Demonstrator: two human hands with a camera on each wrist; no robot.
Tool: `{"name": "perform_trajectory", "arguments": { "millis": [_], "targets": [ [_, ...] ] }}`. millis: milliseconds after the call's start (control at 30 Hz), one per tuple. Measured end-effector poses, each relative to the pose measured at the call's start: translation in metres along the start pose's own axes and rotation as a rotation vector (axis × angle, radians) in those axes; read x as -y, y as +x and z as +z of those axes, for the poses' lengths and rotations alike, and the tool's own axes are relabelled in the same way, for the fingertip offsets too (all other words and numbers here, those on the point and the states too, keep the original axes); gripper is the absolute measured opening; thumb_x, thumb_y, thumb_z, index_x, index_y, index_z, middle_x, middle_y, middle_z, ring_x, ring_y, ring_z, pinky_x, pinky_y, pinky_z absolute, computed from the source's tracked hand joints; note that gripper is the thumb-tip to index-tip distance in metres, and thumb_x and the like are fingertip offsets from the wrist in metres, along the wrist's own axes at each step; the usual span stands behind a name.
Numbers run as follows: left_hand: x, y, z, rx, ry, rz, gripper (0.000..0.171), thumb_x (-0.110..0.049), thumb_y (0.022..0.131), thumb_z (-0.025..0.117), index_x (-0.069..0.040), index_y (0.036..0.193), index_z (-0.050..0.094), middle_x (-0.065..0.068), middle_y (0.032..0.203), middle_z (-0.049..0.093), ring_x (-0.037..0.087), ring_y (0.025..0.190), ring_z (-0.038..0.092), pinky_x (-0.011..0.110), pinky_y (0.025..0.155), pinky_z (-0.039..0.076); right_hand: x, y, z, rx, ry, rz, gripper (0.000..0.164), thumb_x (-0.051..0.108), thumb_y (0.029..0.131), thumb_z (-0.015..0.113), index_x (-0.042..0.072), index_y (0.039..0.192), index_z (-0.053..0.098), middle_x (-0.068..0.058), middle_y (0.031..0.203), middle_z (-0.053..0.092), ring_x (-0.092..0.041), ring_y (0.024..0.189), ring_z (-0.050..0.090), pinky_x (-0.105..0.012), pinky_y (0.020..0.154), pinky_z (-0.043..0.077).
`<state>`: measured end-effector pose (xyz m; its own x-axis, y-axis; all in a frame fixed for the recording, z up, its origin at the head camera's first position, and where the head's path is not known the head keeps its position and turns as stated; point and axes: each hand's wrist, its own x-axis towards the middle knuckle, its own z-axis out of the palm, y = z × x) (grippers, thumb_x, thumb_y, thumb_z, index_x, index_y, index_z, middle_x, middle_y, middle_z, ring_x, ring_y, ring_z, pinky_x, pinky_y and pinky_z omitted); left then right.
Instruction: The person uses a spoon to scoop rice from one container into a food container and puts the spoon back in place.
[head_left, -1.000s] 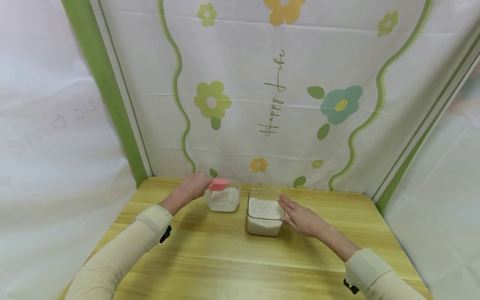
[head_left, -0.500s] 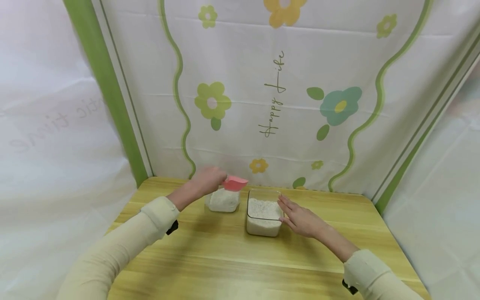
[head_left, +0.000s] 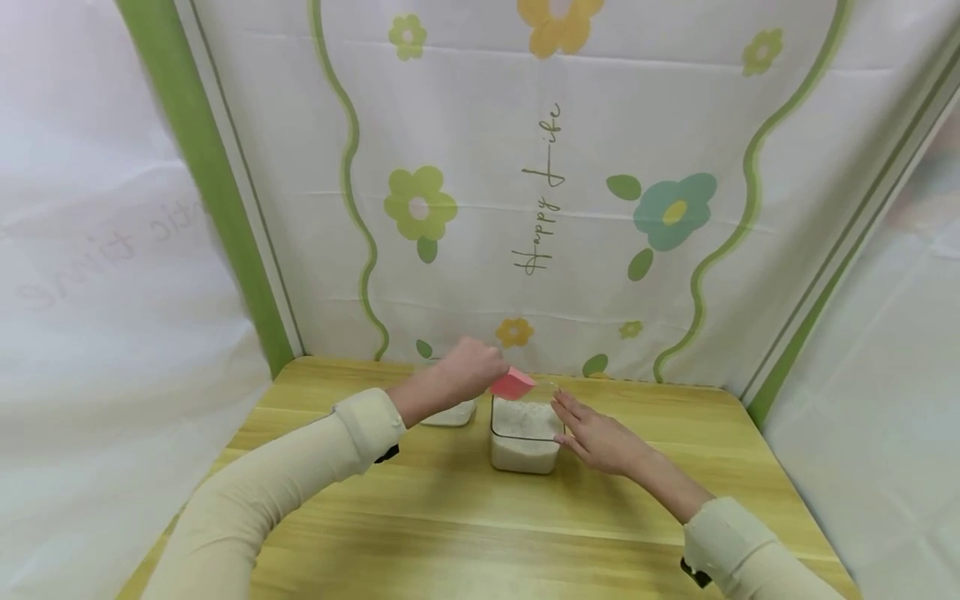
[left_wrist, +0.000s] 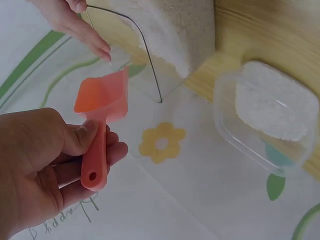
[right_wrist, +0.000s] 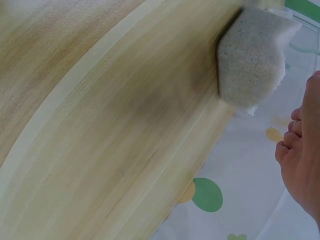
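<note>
My left hand grips a pink plastic scoop by its handle, over the far left part of a clear square container with a dark rim. White grains fill much of that container. In the left wrist view the thumb presses along the handle, and the inside of the scoop's bowl shows bare pink. My right hand rests with straight fingers against the container's right side, thumb near its front corner. A smaller clear container holds white grains too; my left hand partly hides it in the head view.
Both containers stand on a wooden table, towards its far edge. Behind it hangs a white curtain printed with flowers, and white sheets hang at either side.
My left hand has carried the scoop rightward, from above the smaller container to over the larger one. My right hand keeps its place at the larger container's side.
</note>
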<state>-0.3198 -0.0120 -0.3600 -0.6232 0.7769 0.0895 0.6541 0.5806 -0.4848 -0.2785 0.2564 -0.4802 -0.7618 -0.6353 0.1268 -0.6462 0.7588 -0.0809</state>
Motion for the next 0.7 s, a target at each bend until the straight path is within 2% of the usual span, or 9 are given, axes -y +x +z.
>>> {"name": "perform_trajectory", "arguments": {
  "millis": [133, 267, 300, 400, 500, 533, 600, 700],
  "targets": [
    [-0.009, 0.013, 0.001, 0.048, 0.081, 0.016, 0.021, -0.007, 0.091, 0.069, -0.023, 0.078, 0.072, -0.010, 0.071, 0.065, 0.008, 0.054, 0.032, 0.025, 0.046, 0.045, 0.000, -0.001, -0.001, 0.003, -0.003, 0.001, 0.065, 0.042, 0.106, 0.043, -0.002, 0.152, 0.034, -0.023, 0.160, 0.030, -0.036, 0.145, 0.037, -0.049, 0.103, 0.047],
    [-0.018, 0.023, 0.006, 0.058, 0.135, 0.035, 0.016, -0.014, 0.091, 0.071, -0.027, 0.082, 0.074, -0.014, 0.076, 0.068, 0.007, 0.054, 0.036, 0.024, 0.051, 0.049, 0.001, -0.001, -0.003, 0.034, 0.010, 0.015, 0.066, 0.042, 0.106, 0.043, -0.001, 0.154, 0.031, -0.022, 0.162, 0.027, -0.036, 0.147, 0.033, -0.049, 0.105, 0.045],
    [-0.020, 0.024, 0.007, 0.061, 0.150, 0.037, 0.014, -0.020, 0.093, 0.070, -0.028, 0.082, 0.074, -0.014, 0.077, 0.069, 0.006, 0.054, 0.036, 0.023, 0.051, 0.048, 0.002, 0.000, -0.004, 0.043, 0.014, 0.022, 0.066, 0.043, 0.106, 0.043, 0.000, 0.154, 0.030, -0.021, 0.162, 0.025, -0.036, 0.148, 0.032, -0.049, 0.105, 0.045],
    [-0.028, 0.031, 0.010, 0.100, 0.233, 0.050, 0.019, -0.024, 0.097, 0.066, -0.028, 0.079, 0.073, -0.015, 0.075, 0.066, 0.006, 0.055, 0.034, 0.021, 0.048, 0.041, 0.001, -0.001, -0.003, 0.052, 0.025, 0.035, 0.066, 0.043, 0.106, 0.042, 0.001, 0.155, 0.028, -0.020, 0.163, 0.023, -0.035, 0.149, 0.031, -0.049, 0.107, 0.044],
    [-0.038, 0.036, 0.013, 0.153, 0.331, 0.051, 0.024, -0.020, 0.099, 0.062, -0.026, 0.078, 0.072, -0.011, 0.068, 0.059, 0.006, 0.052, 0.037, 0.020, 0.044, 0.037, 0.000, -0.001, -0.002, 0.049, 0.026, 0.030, 0.066, 0.043, 0.106, 0.041, 0.002, 0.156, 0.027, -0.019, 0.164, 0.023, -0.034, 0.149, 0.030, -0.048, 0.109, 0.042],
    [-0.042, 0.038, 0.014, 0.171, 0.364, 0.055, 0.026, -0.013, 0.098, 0.062, -0.026, 0.078, 0.071, -0.011, 0.065, 0.056, 0.006, 0.051, 0.038, 0.020, 0.044, 0.037, 0.000, 0.000, -0.002, 0.047, 0.023, 0.025, 0.066, 0.043, 0.106, 0.041, 0.001, 0.155, 0.028, -0.020, 0.163, 0.024, -0.034, 0.149, 0.030, -0.048, 0.109, 0.042],
    [-0.049, 0.041, 0.015, 0.190, 0.392, 0.057, 0.028, -0.009, 0.098, 0.059, -0.024, 0.078, 0.071, -0.008, 0.062, 0.050, 0.008, 0.047, 0.041, 0.021, 0.042, 0.039, -0.001, 0.000, -0.002, 0.044, 0.014, 0.021, 0.066, 0.043, 0.106, 0.041, 0.001, 0.155, 0.029, -0.021, 0.163, 0.026, -0.034, 0.149, 0.030, -0.048, 0.109, 0.042],
    [-0.058, 0.046, 0.018, 0.226, 0.394, 0.058, 0.028, -0.009, 0.099, 0.056, -0.022, 0.079, 0.070, -0.005, 0.059, 0.043, 0.010, 0.042, 0.039, 0.022, 0.041, 0.038, -0.001, 0.000, -0.002, 0.040, 0.006, 0.016, 0.066, 0.043, 0.106, 0.041, -0.001, 0.154, 0.031, -0.022, 0.162, 0.027, -0.035, 0.148, 0.031, -0.048, 0.108, 0.043]
  ]
}}
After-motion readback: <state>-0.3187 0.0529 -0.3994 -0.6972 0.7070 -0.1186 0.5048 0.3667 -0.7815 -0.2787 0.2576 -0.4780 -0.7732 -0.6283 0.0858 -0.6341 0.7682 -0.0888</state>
